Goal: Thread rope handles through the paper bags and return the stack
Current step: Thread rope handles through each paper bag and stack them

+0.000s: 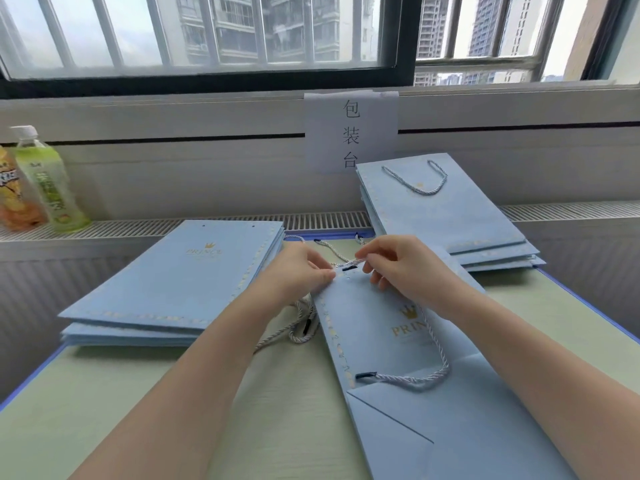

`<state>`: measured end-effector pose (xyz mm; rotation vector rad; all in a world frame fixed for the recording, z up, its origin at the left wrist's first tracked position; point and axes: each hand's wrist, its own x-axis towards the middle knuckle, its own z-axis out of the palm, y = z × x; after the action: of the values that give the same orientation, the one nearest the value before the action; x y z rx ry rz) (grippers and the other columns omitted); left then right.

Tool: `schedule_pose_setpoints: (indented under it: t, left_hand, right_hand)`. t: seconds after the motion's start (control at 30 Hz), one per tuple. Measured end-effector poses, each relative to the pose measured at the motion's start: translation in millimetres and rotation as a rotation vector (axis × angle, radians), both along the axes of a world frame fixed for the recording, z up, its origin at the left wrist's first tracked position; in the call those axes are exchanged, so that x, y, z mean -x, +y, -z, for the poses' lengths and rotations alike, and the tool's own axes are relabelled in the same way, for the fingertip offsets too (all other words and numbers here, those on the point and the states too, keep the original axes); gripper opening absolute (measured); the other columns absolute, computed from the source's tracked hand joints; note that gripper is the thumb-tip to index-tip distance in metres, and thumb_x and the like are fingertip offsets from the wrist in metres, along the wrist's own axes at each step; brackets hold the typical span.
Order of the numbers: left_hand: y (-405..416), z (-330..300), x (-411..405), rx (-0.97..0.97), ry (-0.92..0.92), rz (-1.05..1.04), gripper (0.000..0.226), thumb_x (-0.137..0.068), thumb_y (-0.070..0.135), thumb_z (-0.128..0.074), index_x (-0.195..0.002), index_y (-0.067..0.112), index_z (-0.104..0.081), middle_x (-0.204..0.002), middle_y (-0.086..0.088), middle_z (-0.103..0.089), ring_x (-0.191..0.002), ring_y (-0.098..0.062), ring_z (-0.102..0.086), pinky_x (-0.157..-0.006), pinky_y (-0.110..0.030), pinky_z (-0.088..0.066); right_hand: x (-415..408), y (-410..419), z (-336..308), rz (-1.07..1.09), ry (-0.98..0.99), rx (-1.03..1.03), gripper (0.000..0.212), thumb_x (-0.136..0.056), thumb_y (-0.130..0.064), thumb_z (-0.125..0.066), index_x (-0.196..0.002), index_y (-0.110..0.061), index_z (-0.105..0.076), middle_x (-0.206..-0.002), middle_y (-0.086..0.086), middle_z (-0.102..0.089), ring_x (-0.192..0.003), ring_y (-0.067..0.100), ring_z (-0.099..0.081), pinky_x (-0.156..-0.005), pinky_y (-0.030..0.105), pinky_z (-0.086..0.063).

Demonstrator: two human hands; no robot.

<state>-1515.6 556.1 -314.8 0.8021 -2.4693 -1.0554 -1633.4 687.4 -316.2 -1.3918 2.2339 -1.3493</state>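
A light blue paper bag lies flat on the table in front of me, its top edge pointing away. My left hand pinches that top edge near a small hole. My right hand pinches a white twisted rope handle close to its dark tip, right at the bag's top edge. The rest of this rope loops down across the bag, its other dark tip lying on the paper. A stack of bags without handles sits at the left. A stack with handles fitted sits at the back right.
Loose rope handles lie between the left stack and the bag. Two drink bottles stand on the grille ledge at the far left. A paper sign hangs on the wall below the window. The green table has a blue edge.
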Motion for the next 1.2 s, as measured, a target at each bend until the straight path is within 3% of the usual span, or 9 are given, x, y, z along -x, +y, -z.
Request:
schedule_pose_setpoints:
  t: [0.1,0.2,0.33,0.43,0.57,0.73,0.8,0.9,1.2]
  left_hand:
    - [-0.8,-1.2,-1.0,0.023,0.052,0.013,0.008,-0.086,0.011,-0.064,-0.09,0.006,-0.07,-0.072,0.005,-0.06,-0.065,-0.001,-0.053,-0.052,-0.007,-0.04]
    - [1.3,-5.9,-0.6,0.031,0.092,0.031,0.007,-0.088,0.01,-0.061,-0.086,0.007,-0.067,-0.071,0.005,-0.059,-0.066,-0.003,-0.053,-0.057,-0.012,-0.041]
    - [3.2,-11.1,-0.2,-0.05,0.127,0.058,0.013,-0.091,0.012,-0.058,-0.079,0.011,-0.061,-0.071,0.005,-0.058,-0.067,-0.006,-0.053,-0.062,-0.016,-0.041]
    - [4.3,-12.4,-2.3,-0.098,0.099,0.109,0.016,-0.09,0.015,-0.061,-0.075,0.014,-0.064,-0.071,0.005,-0.059,-0.065,-0.003,-0.052,-0.06,-0.014,-0.041]
    - [6.0,-10.6,-3.6,-0.136,0.084,0.133,0.011,-0.089,0.014,-0.062,-0.081,0.011,-0.068,-0.073,0.003,-0.062,-0.065,-0.002,-0.056,-0.061,-0.011,-0.043]
    - [10.8,-13.4,-3.2,-0.245,0.121,0.097,0.026,-0.071,0.018,-0.063,-0.089,0.001,-0.07,-0.089,-0.012,-0.067,-0.084,-0.021,-0.06,-0.087,-0.037,-0.046]
    - [12.3,-13.5,-1.6,-0.249,0.129,0.071,0.034,-0.065,0.019,-0.058,-0.089,-0.003,-0.069,-0.086,-0.01,-0.064,-0.083,-0.021,-0.056,-0.084,-0.036,-0.044]
    - [11.1,-11.3,0.9,-0.226,0.13,0.051,0.016,-0.081,0.006,-0.056,-0.087,-0.005,-0.066,-0.086,-0.011,-0.058,-0.083,-0.021,-0.052,-0.08,-0.034,-0.04]
    - [6.6,-6.1,1.5,-0.203,0.153,0.065,0.017,-0.087,0.004,-0.054,-0.091,-0.009,-0.064,-0.087,-0.012,-0.059,-0.084,-0.02,-0.053,-0.08,-0.033,-0.04]
  right_hand:
    - [-1.4,0.1,1.1,-0.012,0.054,-0.02,0.015,-0.09,-0.005,-0.054,-0.096,-0.009,-0.068,-0.074,0.006,-0.067,-0.056,0.007,-0.059,-0.062,0.018,-0.051]
    - [-4.3,-0.7,0.4,-0.012,0.097,-0.022,0.021,-0.091,-0.005,-0.049,-0.093,-0.017,-0.067,-0.074,0.001,-0.063,-0.06,0.008,-0.057,-0.064,0.023,-0.049]
    - [-6.0,-3.9,0.4,0.005,0.145,0.046,0.031,-0.091,-0.001,-0.042,-0.087,-0.022,-0.065,-0.072,-0.005,-0.059,-0.057,0.0,-0.051,-0.057,0.013,-0.038]
    - [-6.2,-5.3,0.1,-0.001,0.026,0.133,0.032,-0.092,0.003,-0.038,-0.088,-0.015,-0.064,-0.07,-0.003,-0.057,-0.051,-0.001,-0.048,-0.055,0.014,-0.039]
    - [-8.2,-3.0,-2.0,-0.071,-0.084,0.141,0.009,-0.092,-0.011,-0.056,-0.091,-0.014,-0.064,-0.067,-0.004,-0.056,-0.051,-0.003,-0.049,-0.053,0.013,-0.041]
    - [-8.6,-4.0,0.6,-0.039,0.221,0.061,0.004,-0.091,-0.014,-0.057,-0.089,-0.017,-0.059,-0.078,-0.01,-0.059,-0.069,0.002,-0.052,-0.063,0.01,-0.04]
    - [-9.6,-2.2,-0.7,-0.058,0.36,0.044,0.009,-0.092,-0.01,-0.054,-0.093,-0.015,-0.061,-0.083,-0.01,-0.06,-0.073,0.002,-0.052,-0.067,0.006,-0.039]
    - [-8.0,-2.2,-2.9,-0.097,0.549,0.015,0.014,-0.091,-0.007,-0.055,-0.099,-0.01,-0.067,-0.092,-0.002,-0.058,-0.081,0.008,-0.05,-0.072,0.004,-0.035]
    - [-8.4,-2.4,-3.3,-0.112,0.622,-0.063,0.013,-0.092,-0.012,-0.056,-0.101,-0.01,-0.066,-0.094,0.001,-0.053,-0.082,0.013,-0.046,-0.074,0.021,-0.035]
